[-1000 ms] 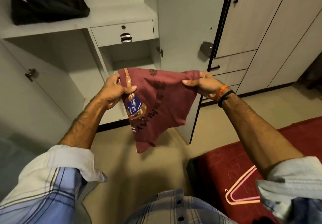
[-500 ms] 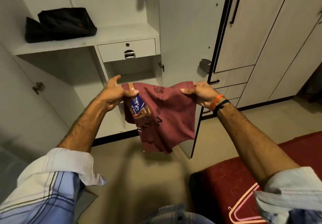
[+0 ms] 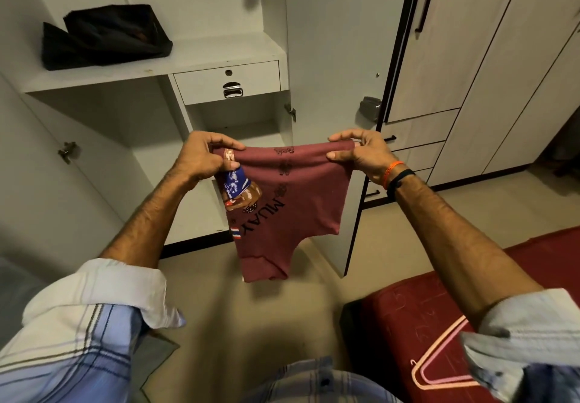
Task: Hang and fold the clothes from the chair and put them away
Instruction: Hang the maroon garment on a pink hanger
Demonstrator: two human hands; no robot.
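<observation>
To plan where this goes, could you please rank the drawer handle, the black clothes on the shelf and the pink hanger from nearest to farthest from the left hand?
1. Drawer handle, just above the left hand.
2. Black clothes, upper left on the shelf.
3. Pink hanger, lower right on the red surface.

The pink hanger [image 3: 439, 368] is partly hidden behind the right sleeve [image 3: 530, 340], the maroon T-shirt [image 3: 292, 211] is folded so its print reads only "MUAY", and its small upper motifs are illegible.
</observation>
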